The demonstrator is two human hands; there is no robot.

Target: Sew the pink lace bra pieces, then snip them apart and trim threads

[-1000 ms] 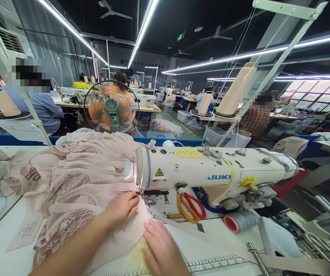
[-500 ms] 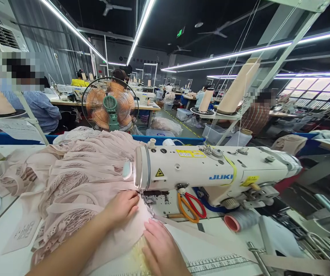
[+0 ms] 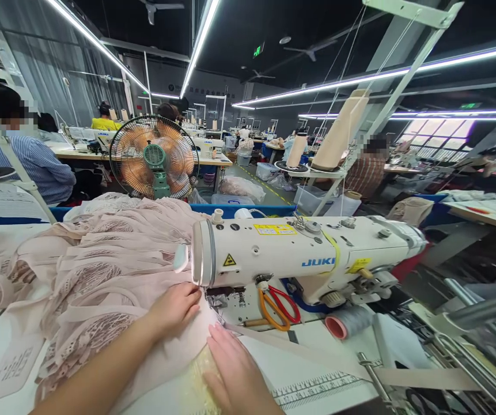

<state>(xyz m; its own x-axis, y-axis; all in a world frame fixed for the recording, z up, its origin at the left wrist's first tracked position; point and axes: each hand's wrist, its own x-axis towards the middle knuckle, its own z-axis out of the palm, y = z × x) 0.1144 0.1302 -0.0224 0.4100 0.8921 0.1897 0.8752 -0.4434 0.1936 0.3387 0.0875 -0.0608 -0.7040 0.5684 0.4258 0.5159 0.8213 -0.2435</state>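
My left hand [image 3: 174, 308] lies on pale pink fabric [image 3: 96, 288] just left of the needle area of a white JUKI sewing machine [image 3: 299, 253]; its fingers are curled down onto the cloth. My right hand [image 3: 234, 369] rests flat with fingers stretched out on the same fabric and a yellowish lace piece [image 3: 200, 383], in front of the needle. A beige strap [image 3: 312, 357] runs from the needle area to the right across the table. The pink lace garments are heaped behind and left of my hands.
Orange and red scissors [image 3: 276, 308] lie under the machine arm, beside a grey thread spool [image 3: 347, 321]. A printed ruler [image 3: 317, 389] marks the table front. A fan [image 3: 155, 157] stands behind the heap. Thread cones [image 3: 338, 135] sit on a stand. Other people work at far tables.
The view has shifted a little to the right, so everything sits slightly further left in frame. Both hands keep their places on the fabric by the needle.
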